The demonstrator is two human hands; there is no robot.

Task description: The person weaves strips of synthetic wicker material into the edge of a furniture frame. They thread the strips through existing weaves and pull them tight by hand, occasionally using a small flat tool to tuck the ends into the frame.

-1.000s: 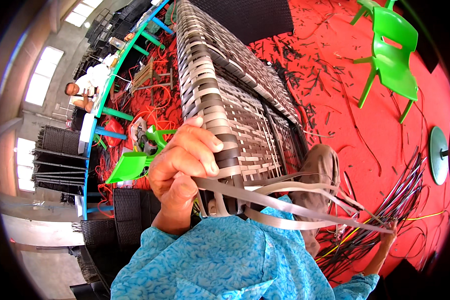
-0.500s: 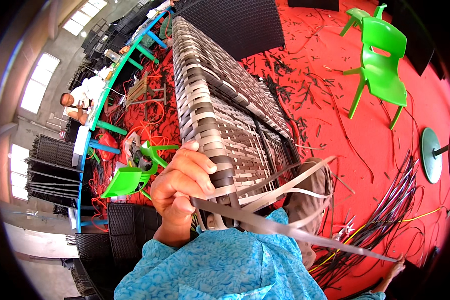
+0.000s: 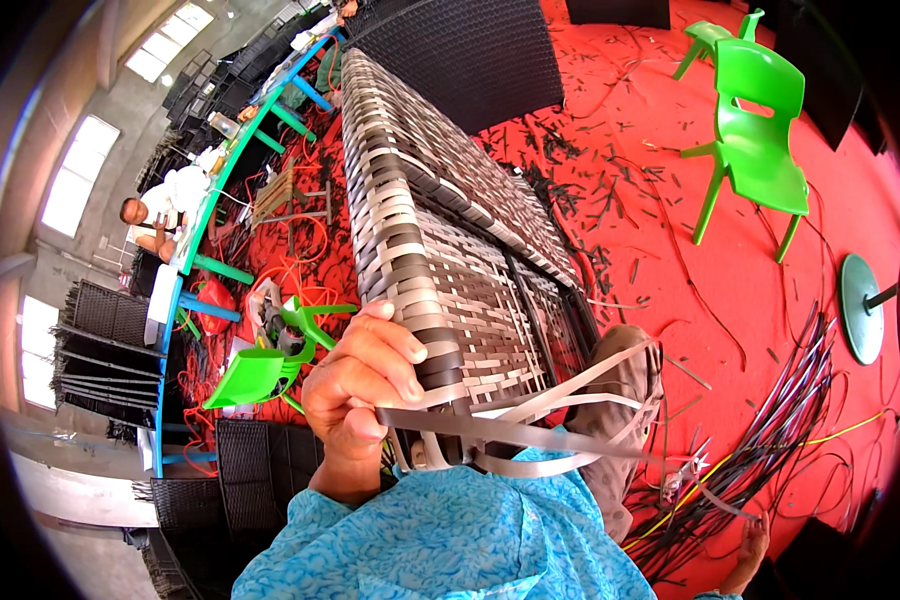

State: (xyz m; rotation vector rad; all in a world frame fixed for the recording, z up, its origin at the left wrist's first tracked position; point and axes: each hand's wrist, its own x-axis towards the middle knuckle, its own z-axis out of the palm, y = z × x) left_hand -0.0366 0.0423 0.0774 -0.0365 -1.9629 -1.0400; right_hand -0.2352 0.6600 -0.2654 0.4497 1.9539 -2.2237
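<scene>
A half-woven wicker panel frame (image 3: 435, 290), banded in brown, grey and cream, leans in front of me. At its near corner, my left hand (image 3: 360, 385) is closed, thumb and fingers pinching a flat brown-grey weaving strip (image 3: 510, 432) against the edge. That strip runs right across my lap toward my right hand (image 3: 752, 550), whose fingers are closed around its far part low on the right. Loose pale strips (image 3: 590, 385) hang from the corner, some looping over my knee. The weave covers what lies behind the left fingers.
A bundle of black strips (image 3: 760, 450) and pliers-like metal tools (image 3: 685, 475) lie on the red floor (image 3: 610, 250). Green chairs (image 3: 760, 125) stand far right; another green chair (image 3: 245, 378) is at left. A person (image 3: 165, 215) sits by a long green-blue table (image 3: 240, 140).
My right hand has come leftward and slightly down. The strip between my hands has slackened into a bend, and a pale loop shows below it. My left hand stays at the corner.
</scene>
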